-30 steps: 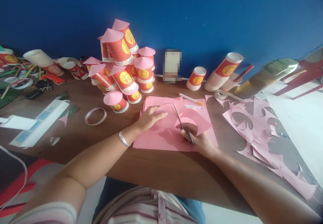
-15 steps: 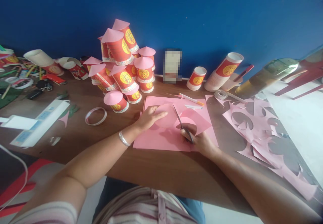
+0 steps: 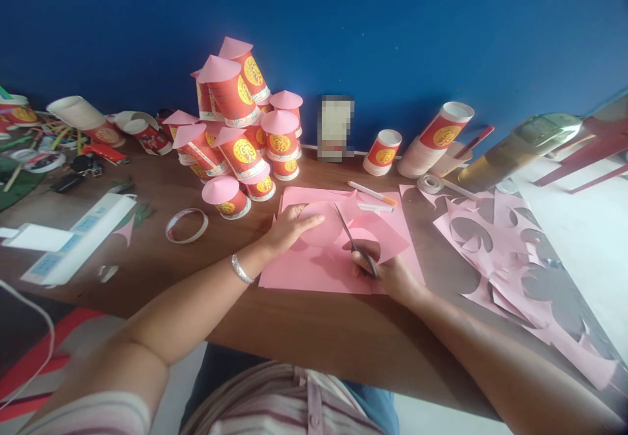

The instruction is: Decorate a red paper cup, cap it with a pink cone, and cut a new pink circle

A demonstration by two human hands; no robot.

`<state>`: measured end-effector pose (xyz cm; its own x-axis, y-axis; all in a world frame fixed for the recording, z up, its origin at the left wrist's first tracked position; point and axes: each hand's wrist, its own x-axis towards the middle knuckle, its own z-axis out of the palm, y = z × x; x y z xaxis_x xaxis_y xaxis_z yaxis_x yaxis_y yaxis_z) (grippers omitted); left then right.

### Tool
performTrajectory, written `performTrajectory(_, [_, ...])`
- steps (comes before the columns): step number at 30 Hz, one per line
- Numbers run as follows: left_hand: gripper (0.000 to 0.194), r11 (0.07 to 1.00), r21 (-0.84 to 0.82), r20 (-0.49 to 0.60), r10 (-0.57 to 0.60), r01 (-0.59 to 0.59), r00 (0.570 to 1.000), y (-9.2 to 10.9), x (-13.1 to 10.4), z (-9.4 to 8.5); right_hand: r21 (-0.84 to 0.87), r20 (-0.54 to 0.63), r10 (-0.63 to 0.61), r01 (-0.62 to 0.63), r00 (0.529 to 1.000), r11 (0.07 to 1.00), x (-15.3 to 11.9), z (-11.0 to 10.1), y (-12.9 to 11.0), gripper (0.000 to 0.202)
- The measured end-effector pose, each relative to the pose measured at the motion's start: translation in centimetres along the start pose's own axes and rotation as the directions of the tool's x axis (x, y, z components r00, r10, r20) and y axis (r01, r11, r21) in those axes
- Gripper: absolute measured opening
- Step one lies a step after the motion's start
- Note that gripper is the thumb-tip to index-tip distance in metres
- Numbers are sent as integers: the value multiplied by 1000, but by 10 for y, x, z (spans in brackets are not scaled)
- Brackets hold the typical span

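Note:
My left hand [image 3: 293,229] is closed on a piece of pink paper [image 3: 326,226] with a rounded edge, its thumb lying on top. My right hand [image 3: 390,273] grips a pair of dark-handled scissors [image 3: 364,258], whose blades reach up to the paper's right edge. A partly cut strip of the pink paper curls to the right over the blades and my right hand. Beneath both hands lies a stack of pink sheets [image 3: 314,275] on the brown table. An orange-tipped white marker [image 3: 371,192] and another white pen [image 3: 375,208] rest at the stack's top edge.
Red paper cups with pink cone tops [image 3: 243,150] are piled behind my left hand. Pink paper scraps [image 3: 515,271] cover the table's right side. A leaning cup stack [image 3: 436,137], tape roll [image 3: 430,184] and gold bottle [image 3: 515,147] stand behind. A power strip [image 3: 81,239] lies left.
The pink paper has shifted and turned slightly in my left hand. The scissors have barely moved, and the cut strip on the right sits a little differently.

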<state>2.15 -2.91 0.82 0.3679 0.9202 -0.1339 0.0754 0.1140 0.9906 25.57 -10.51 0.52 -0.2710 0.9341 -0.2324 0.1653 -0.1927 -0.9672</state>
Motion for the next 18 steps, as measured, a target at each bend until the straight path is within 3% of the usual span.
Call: performTrajectory(18, [41, 997, -66, -50, -28, 25, 998, -2, 1, 0, 41, 18, -20, 20, 1000, 999, 0, -1, 2, 63])
